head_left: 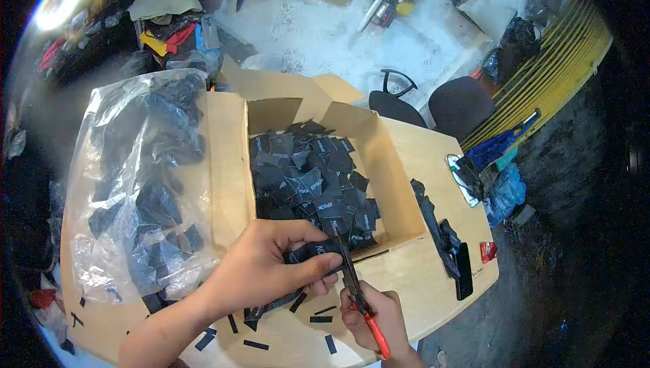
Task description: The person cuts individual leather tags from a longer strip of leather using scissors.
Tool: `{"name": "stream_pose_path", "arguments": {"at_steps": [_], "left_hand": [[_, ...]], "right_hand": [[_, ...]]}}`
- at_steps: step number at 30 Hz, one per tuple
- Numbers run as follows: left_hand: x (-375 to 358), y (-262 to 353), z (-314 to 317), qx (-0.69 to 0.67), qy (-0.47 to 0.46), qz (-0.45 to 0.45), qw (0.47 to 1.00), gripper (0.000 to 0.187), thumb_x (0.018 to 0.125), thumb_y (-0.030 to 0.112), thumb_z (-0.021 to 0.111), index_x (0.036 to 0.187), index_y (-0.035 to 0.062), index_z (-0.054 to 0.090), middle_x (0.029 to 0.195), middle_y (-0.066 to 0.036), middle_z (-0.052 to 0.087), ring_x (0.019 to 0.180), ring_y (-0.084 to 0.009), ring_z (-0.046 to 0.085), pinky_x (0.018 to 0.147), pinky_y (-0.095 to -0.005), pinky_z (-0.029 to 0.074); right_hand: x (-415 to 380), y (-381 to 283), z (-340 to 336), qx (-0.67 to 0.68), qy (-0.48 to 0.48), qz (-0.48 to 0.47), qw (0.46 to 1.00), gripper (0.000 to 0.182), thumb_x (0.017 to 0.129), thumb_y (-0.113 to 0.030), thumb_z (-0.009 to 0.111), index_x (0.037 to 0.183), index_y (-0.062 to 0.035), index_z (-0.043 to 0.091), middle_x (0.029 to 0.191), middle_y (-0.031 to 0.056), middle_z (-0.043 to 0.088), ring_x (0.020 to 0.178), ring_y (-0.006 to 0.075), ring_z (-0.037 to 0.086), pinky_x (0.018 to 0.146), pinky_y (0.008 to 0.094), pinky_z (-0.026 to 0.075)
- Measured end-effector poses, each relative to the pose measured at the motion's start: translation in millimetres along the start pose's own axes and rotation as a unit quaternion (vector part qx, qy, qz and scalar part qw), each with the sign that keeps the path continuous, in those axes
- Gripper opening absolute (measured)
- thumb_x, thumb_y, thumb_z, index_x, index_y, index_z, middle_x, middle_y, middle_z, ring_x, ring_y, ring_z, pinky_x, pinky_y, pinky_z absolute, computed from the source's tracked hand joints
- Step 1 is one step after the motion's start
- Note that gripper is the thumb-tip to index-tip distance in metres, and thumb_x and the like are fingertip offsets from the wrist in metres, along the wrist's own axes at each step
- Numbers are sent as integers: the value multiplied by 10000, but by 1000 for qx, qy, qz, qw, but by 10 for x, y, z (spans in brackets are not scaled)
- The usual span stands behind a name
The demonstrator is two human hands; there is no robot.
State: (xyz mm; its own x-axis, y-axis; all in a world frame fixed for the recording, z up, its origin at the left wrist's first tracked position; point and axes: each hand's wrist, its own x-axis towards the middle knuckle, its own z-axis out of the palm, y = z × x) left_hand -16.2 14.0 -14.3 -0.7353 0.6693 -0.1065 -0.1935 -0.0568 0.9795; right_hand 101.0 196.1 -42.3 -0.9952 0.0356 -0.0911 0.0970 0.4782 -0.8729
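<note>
My left hand (267, 260) pinches a black fabric piece (313, 251) with white lettering between thumb and fingers, at the near edge of the cardboard box (391, 185). Closed around red-handled scissors (349, 274) is my right hand (382, 314). The dark blades point up and away from me, right beside the fabric and my left fingertips. Inside the box lies a heap of black fabric pieces (305, 171), several marked "EPSON". More black cloth (264, 310) shows on the table beneath my left hand, partly covered by it.
A clear plastic bag (142, 192) of dark pieces covers the table's left side. Small black strips (256, 345) lie scattered at the front. On the right are a phone (464, 272), dark cloth (433, 222) and a red packet (488, 251). A dark chair (460, 107) stands behind.
</note>
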Motion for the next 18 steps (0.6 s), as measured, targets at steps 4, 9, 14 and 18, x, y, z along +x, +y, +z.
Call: {"name": "stream_pose_path", "arguments": {"at_steps": [4,9,14,18], "left_hand": [[3,-7,-1,-9,-3,-10,1000,106,845,59,638,878,-39,612,737,-74,658,676,-107,639,608,-231,520],[-1,-1,0,-15,-6,3,1000,104,847,56,634,878,-41,612,728,-67,652,676,-106,638,609,-232,521],[1,-6,1,-24,-4,-1,1000,119,847,72,639,871,-43,616,723,-62,651,667,-105,636,609,-232,522],[5,2,1,-15,0,-8,1000,124,846,76,641,871,-43,615,725,-63,653,665,-106,636,610,-233,523]], "right_hand": [[-1,-18,28,-3,22,11,1000,499,814,-494,629,782,-7,524,575,26,503,503,82,477,486,215,389],[5,-20,-6,-24,0,3,1000,507,822,-514,608,781,-14,533,558,19,496,497,79,475,485,220,390],[17,-12,16,-26,18,-12,999,497,826,-506,607,796,-15,540,558,23,505,491,89,489,488,231,403],[12,58,11,-60,23,-20,998,432,822,-429,649,803,-11,540,572,38,516,507,94,508,511,232,427]]}}
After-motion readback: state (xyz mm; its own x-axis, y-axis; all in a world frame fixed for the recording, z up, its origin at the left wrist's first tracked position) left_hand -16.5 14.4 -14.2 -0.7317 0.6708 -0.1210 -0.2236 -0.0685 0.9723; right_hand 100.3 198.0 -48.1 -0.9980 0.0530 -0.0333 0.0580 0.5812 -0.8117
